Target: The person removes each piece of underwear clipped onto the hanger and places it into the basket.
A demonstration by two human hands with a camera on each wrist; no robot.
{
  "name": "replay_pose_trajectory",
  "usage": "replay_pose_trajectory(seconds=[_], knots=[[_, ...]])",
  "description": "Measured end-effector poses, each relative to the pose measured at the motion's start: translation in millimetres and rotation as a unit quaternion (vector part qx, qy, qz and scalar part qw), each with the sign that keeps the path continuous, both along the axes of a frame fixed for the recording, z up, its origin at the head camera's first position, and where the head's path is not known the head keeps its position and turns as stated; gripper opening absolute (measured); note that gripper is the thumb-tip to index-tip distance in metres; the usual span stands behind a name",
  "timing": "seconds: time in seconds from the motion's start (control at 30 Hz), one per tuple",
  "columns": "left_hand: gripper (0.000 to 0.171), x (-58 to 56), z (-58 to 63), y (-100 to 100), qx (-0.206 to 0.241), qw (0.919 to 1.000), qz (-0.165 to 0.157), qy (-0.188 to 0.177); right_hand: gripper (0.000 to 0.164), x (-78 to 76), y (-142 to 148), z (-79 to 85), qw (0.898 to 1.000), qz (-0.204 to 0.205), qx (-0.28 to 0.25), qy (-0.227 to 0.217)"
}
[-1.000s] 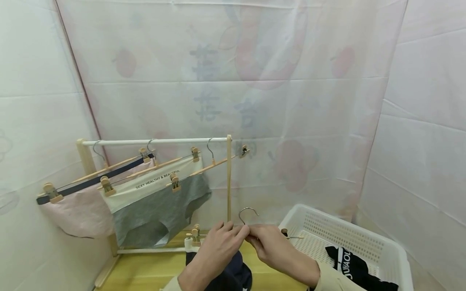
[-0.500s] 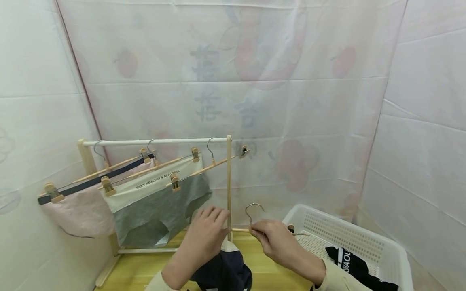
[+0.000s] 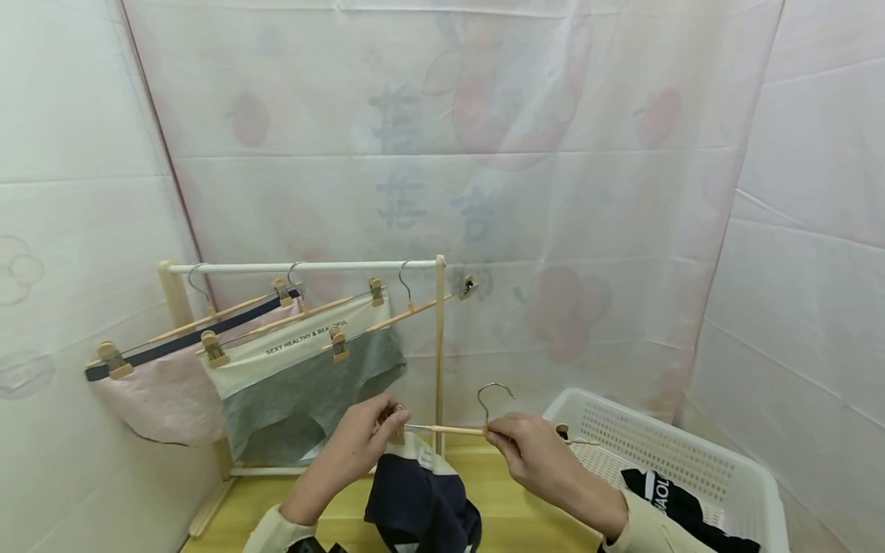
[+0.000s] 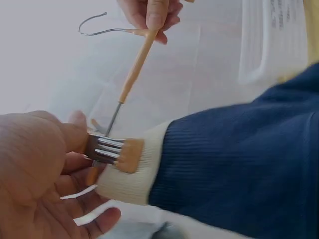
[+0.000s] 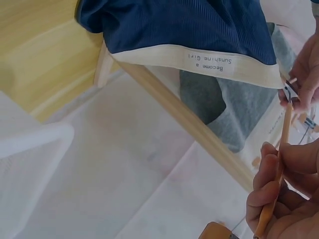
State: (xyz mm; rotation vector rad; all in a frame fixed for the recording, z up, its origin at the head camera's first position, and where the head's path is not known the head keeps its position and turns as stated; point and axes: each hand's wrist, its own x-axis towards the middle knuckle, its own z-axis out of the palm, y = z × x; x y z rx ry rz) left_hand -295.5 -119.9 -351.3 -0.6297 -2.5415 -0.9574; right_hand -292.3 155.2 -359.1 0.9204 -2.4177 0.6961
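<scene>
My right hand (image 3: 532, 449) grips the wooden bar of a clip hanger (image 3: 456, 430) close to its metal hook. At the hanger's left end my left hand (image 3: 359, 442) pinches a wooden clip (image 4: 117, 152) between thumb and fingers. That clip bites on one end of the cream waistband of navy underpants (image 3: 422, 499), which hang down from it. The right wrist view shows small lettering on the waistband (image 5: 209, 60). Near my right wrist, the hanger's other clip (image 3: 562, 432) shows with no cloth in it.
A small rack (image 3: 440, 346) at the left bears pink underpants (image 3: 166, 392) and grey ones (image 3: 290, 407) on clip hangers. On the right stands a white perforated basket (image 3: 719, 449) with a black garment (image 3: 681, 511) inside. All stand on a yellow table (image 3: 512, 491).
My left hand has left the bar's middle and moved left to the clip at the hanger's end. My right hand has shifted slightly right with the hanger, and the navy underpants now show more.
</scene>
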Motion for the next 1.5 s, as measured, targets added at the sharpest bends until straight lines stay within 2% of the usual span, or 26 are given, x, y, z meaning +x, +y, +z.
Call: replay_pose_trajectory(seconds=[0.1,0.3,0.43,0.67,0.93,1.1,1.2,1.3,1.4,1.5], knots=[[0.016,-2.8,-6.7,-1.0,0.05,0.9985,-0.01,-0.022,0.013,-0.4,1.1,0.0,1.0,0.005,0.0,-0.001],[0.017,-5.4,-14.8,-0.3,0.107,0.993,0.006,-0.051,0.015,-1.6,5.0,-1.1,1.0,0.015,0.01,0.009],[0.019,-6.1,-16.5,-0.8,0.128,0.9906,0.0,-0.048,0.016,-2.6,6.5,-1.4,0.999,0.026,0.013,0.016],[0.018,-4.8,-17.2,-0.7,0.151,0.9881,-0.012,-0.025,0.015,-2.2,5.1,0.2,0.999,0.019,0.018,0.025],[0.012,-4.1,-13.9,0.9,0.149,0.987,-0.018,0.057,0.015,-2.0,5.5,6.6,0.999,0.017,0.009,0.034],[0.009,-2.1,-14.8,3.9,0.135,0.9881,0.026,0.07,0.016,-2.4,4.8,10.8,0.999,0.018,0.014,0.033],[0.013,0.5,-16.4,6.4,0.101,0.9879,0.045,0.109,0.015,-2.2,3.9,12.0,1.0,0.014,0.016,0.02],[0.017,1.6,-16.4,8.9,0.054,0.9805,0.059,0.18,0.014,-1.5,2.6,12.9,1.0,0.015,0.013,0.008],[0.022,3.5,-13.3,11.7,0.002,0.9676,0.071,0.243,0.014,-1.1,0.9,14.5,1.0,0.023,0.01,0.002],[0.026,6.8,-9.1,15.7,-0.039,0.9596,0.064,0.271,0.015,-0.5,-0.3,16.4,1.0,0.029,0.009,0.002]])
